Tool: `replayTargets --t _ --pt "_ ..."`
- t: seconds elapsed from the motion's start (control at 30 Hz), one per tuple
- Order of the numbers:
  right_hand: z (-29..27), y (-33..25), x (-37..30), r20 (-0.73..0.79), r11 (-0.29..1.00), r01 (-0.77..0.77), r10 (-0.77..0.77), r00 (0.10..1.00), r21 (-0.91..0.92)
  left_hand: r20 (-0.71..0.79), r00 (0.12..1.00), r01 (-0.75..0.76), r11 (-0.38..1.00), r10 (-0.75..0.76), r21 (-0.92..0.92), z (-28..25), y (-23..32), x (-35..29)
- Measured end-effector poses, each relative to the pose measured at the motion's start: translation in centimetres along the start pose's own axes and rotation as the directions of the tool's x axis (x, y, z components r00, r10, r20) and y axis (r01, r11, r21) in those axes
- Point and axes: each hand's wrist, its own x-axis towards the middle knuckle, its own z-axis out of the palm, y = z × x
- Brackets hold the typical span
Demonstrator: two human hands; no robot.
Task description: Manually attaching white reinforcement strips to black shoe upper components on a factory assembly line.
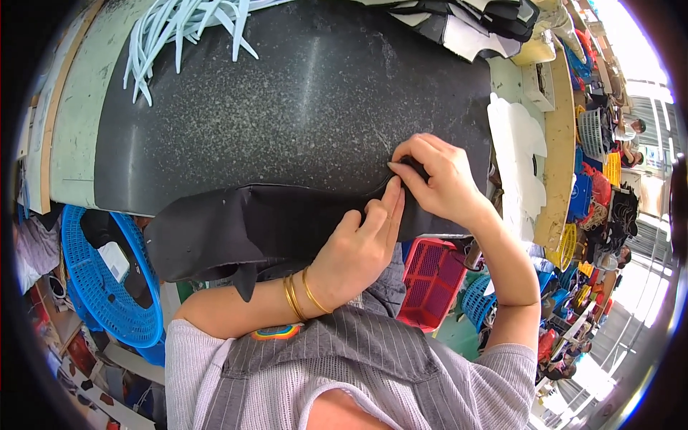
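Observation:
A piece of black, soft sheet material (287, 223) lies along the near edge of a dark, scuffed work mat (251, 122). Its left end hangs over the edge in folds. My right hand (442, 178) pinches the far edge of this piece between thumb and fingers, where a small part is folded up. Close beside it, my left hand (362, 251) rests on the same piece, fingers stretched out and their tips at that edge. What lies under the left fingertips is hidden. Gold-coloured bangles (292, 297) circle my left wrist.
Light blue strips (188, 29) lie in a bundle at the far left of the mat. Black and white cut pieces (469, 32) are stacked far right, with white scalloped sheets (517, 161) nearer. Below the table edge stand a blue basket (75, 269) and a red basket (433, 279).

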Motion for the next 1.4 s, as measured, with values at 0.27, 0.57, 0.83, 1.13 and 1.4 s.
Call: replayTargets --t 0.27,0.57,0.83,1.13,1.4 --pt "-0.2 0.7 -1.4 -0.107 0.984 -0.166 0.171 0.979 0.057 0.125 0.990 0.065 0.997 -0.060 -0.031 -0.4 0.7 0.6" --pt "0.6 0.5 -1.4 -0.186 0.984 -0.161 0.145 0.972 -0.075 0.213 0.974 0.082 0.996 -0.076 -0.022 -0.6 1.0 1.8" --pt "2.4 -1.6 -4.7 -0.311 0.974 0.066 -0.133 0.941 -0.215 0.147 0.984 0.103 0.994 -0.105 0.019 -0.2 0.1 1.1" --pt "3.8 -6.1 -6.0 0.116 0.929 0.140 -0.105 0.988 -0.342 -0.030 0.976 -0.217 0.951 0.216 -0.221 -5.5 -9.4 -7.3" --pt "7.5 -9.5 1.1 -0.053 0.934 0.358 -0.356 0.933 0.012 -0.194 0.980 -0.026 0.957 -0.033 -0.290 -4.5 -7.1 -8.6"
